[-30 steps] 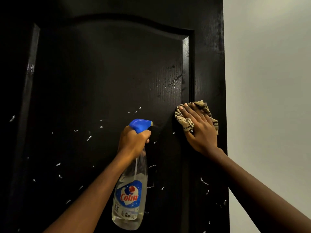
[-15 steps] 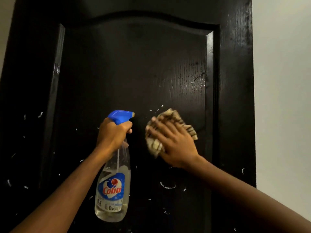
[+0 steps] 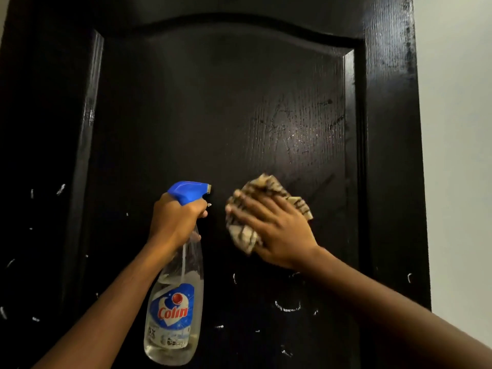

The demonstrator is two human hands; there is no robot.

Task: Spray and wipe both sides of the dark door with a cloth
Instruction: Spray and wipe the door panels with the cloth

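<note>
Right hand (image 3: 279, 230), fingers flat, presses the cloth (image 3: 266, 186) against the door (image 3: 213, 115) to rub in spray, while just beside it the left hand (image 3: 175, 222) grips the bottle (image 3: 173, 315), nozzle doorward for more.

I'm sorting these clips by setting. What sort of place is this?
Probably a room in a home: a dark panelled door beside a plain pale wall, being cleaned with a household spray bottle and a cloth.

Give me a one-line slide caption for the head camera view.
Head view: right hand presses a patterned cloth against the dark door while the left hand holds a spray bottle.
</note>
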